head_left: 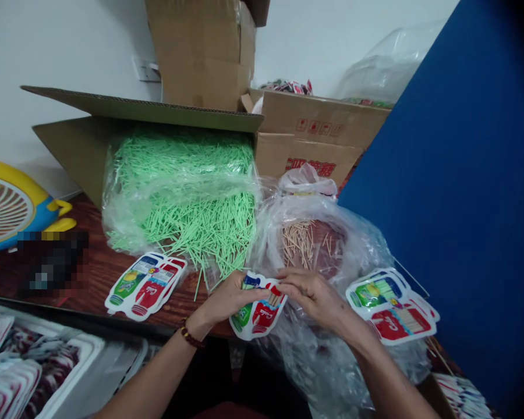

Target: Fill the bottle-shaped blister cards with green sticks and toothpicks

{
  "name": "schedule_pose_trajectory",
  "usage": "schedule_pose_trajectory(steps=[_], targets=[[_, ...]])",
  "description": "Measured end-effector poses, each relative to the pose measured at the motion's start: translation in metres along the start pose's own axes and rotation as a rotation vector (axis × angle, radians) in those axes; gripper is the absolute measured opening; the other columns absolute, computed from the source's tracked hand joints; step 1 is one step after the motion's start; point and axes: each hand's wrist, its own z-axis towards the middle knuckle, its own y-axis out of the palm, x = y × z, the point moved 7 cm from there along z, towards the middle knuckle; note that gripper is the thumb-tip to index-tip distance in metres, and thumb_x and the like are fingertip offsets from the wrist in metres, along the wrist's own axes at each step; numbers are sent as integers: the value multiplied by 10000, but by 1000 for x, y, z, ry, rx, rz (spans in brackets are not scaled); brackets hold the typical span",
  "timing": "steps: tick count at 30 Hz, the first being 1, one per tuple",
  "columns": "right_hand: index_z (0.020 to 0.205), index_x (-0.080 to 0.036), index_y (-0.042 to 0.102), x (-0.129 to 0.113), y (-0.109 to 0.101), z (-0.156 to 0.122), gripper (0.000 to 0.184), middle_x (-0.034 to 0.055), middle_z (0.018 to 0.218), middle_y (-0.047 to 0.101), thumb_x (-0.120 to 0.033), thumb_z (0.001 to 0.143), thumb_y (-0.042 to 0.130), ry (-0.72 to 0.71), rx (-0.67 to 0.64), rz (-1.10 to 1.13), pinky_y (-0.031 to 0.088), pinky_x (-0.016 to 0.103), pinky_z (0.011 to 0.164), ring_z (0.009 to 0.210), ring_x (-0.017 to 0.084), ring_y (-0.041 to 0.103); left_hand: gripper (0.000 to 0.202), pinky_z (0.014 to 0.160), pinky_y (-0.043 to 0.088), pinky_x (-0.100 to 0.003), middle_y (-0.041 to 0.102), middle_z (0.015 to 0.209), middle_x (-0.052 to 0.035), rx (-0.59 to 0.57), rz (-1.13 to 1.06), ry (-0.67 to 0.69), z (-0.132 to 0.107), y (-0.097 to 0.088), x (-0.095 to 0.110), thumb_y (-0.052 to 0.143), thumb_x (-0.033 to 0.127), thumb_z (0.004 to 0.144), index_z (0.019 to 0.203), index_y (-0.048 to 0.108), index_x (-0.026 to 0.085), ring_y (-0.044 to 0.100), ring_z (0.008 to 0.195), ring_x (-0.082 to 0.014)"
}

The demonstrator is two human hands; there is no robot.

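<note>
Bare forearms (pixel 388 366), nearest the camera, lead to a two-bottle pouch (pixel 266 317) at the table's (pixel 98 279) front edge, its left side gripped by the left hand (pixel 232 295), while the right hand (pixel 318 295) bends its fingers at the upper right edge, whether pinching anything I cannot tell. Light, steady left-hand pressure should serve best, leaving the pouch unbent before the tan sticks (pixel 299 241) and green sticks (pixel 205 221) beyond.

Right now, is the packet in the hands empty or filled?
Not empty: tan sticks show in the red side of the packet. The left hand partly covers the green side; cannot tell there.
</note>
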Motion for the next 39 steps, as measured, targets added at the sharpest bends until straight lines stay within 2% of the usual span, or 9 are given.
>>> schedule_pose_trajectory(steps=[2,5,9,11,14,22,29,33,39], targets=[[886,-238,736,4,-1,-1,186,40,931,711,-259,890,551,21,18,79,493,347,792,860,204,642,257,545,409,-225,640,616,0,27,3,-3,1,-1,0,716,373,720,708,684,118,554,558,-133],[986,-236,699,27,-4,-9,170,27,960,708,-270,838,623,168,212,337,506,315,782,879,187,641,278,567,435,-236,674,665,-21,69,-41,-13,3,-1,2,749,366,696,789,702,108,584,588,-147],[990,-203,675,54,33,-20,303,2,891,728,-282,707,749,345,170,764,527,294,749,794,161,664,251,550,440,-224,680,649,-5,59,-90,-30,6,5,7,771,340,680,749,687,114,587,561,-133],[924,-182,690,61,41,-26,268,-1,827,737,-292,690,760,380,236,851,531,296,730,723,154,670,243,544,447,-219,681,636,7,87,-108,-34,7,5,8,778,334,676,723,668,123,588,549,-125],[855,-172,712,67,34,-37,241,6,777,741,-304,663,774,403,384,857,539,298,685,667,162,672,243,547,471,-232,710,664,-15,100,-125,-53,11,9,8,763,345,695,735,672,124,619,567,-142],[889,-192,727,72,0,-61,255,10,812,742,-302,663,768,391,527,775,544,309,730,736,182,675,211,599,525,-269,722,685,-12,116,-126,-2,26,36,15,752,323,709,769,669,138,663,609,-170],[1038,-211,681,67,-17,-87,283,26,943,723,-324,778,685,315,557,663,518,313,799,851,186,656,177,602,519,-241,692,737,7,70,-33,77,33,59,26,725,305,748,819,653,160,641,655,-154],[953,-216,703,69,-26,-94,239,8,854,732,-281,726,740,331,581,740,521,292,745,773,175,664,164,572,495,-211,653,686,25,10,18,138,40,75,35,727,299,750,794,645,163,610,622,-129],[855,-212,752,78,-36,-104,165,11,785,743,-271,702,751,366,663,673,534,314,718,726,193,671,218,624,536,-267,711,770,-19,-5,18,73,50,85,28,713,326,755,884,668,157,648,672,-171]])
